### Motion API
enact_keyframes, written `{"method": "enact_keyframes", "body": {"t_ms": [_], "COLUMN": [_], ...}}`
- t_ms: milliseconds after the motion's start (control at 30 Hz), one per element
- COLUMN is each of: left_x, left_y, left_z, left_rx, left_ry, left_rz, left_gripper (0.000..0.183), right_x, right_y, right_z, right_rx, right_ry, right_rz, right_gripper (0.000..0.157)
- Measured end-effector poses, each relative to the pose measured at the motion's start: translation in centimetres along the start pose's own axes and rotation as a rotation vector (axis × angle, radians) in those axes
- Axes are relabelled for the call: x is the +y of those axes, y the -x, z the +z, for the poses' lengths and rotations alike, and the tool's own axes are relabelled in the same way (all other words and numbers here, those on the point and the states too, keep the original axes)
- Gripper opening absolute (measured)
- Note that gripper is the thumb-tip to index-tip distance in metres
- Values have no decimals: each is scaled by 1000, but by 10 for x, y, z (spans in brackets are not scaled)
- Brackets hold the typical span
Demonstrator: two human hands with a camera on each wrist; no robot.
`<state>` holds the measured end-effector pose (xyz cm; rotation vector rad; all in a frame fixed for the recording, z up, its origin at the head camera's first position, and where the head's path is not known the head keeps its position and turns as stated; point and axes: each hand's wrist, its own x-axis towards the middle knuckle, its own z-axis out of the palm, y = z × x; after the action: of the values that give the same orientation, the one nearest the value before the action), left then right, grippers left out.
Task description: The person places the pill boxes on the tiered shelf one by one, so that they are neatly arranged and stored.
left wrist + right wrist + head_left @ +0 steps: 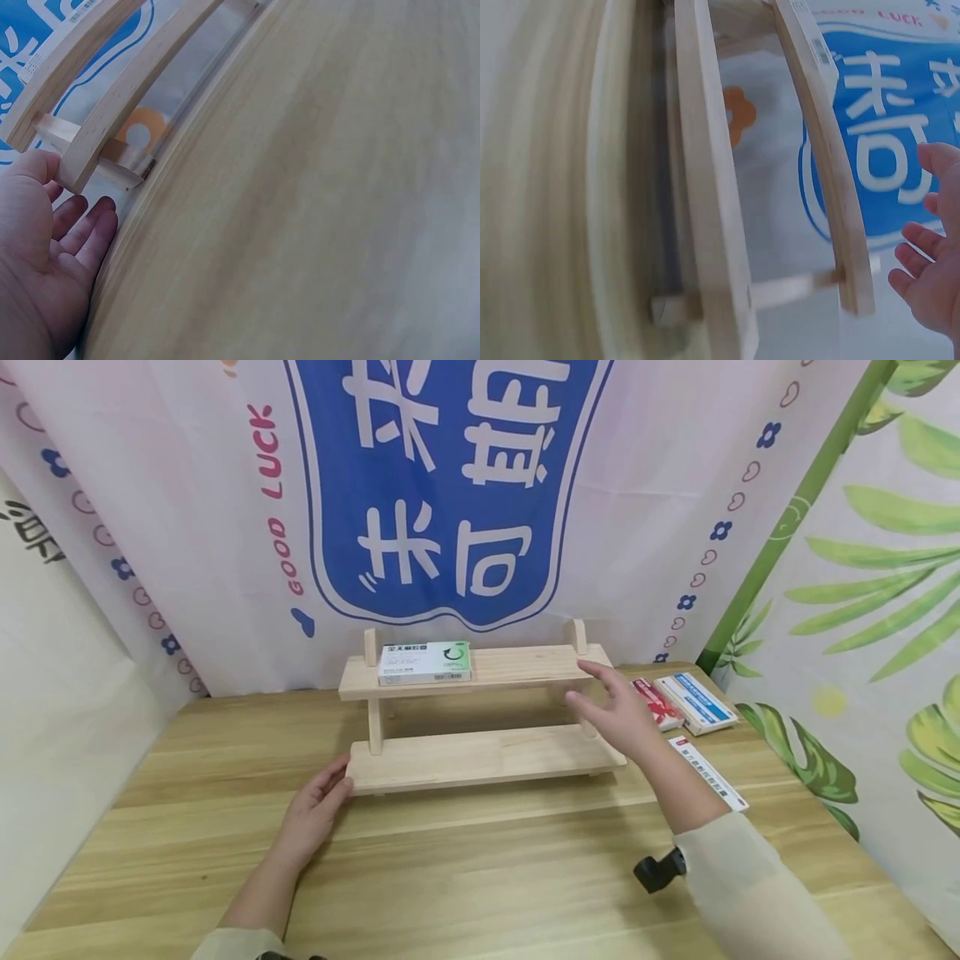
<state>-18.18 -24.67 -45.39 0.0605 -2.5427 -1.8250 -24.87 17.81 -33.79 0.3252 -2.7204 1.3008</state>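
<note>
A two-tier wooden shelf rack (487, 758) stands on the table. My left hand (311, 814) is at the left end of its lower board, the thumb touching the board's end. In the left wrist view, the other fingers (94, 232) are loosely bent below that board. My right hand (622, 714) hovers by the right end of the upper board, fingers spread and holding nothing. The right wrist view shows that hand (937, 255) apart from the wood. On the left part of the upper board lies a white and green medicine box (423, 664).
At the table's right side lie a red and white box (658, 705) and a white and blue box (697, 703). Nearer, a white box (705, 772) is partly hidden by my right forearm. A printed cloth (637, 527) hangs behind the rack.
</note>
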Motion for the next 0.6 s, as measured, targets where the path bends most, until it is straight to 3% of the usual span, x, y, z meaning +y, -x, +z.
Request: {"method": "enact_keyframes", "body": {"t_ms": [200,600], "left_x": [-1,-1], "left_y": [-1,-2], "left_z": [0,0], "left_rx": [0,0], "left_ry": [10,-22], "left_rz": [13,16], "left_gripper": [54,54], "right_x": [26,60], "right_y": [16,49], "right_z": [-16,-44], "right_rx": [62,121], "right_ry": [-3,99], "right_rz": [12,73], "right_gripper": [63,64]}}
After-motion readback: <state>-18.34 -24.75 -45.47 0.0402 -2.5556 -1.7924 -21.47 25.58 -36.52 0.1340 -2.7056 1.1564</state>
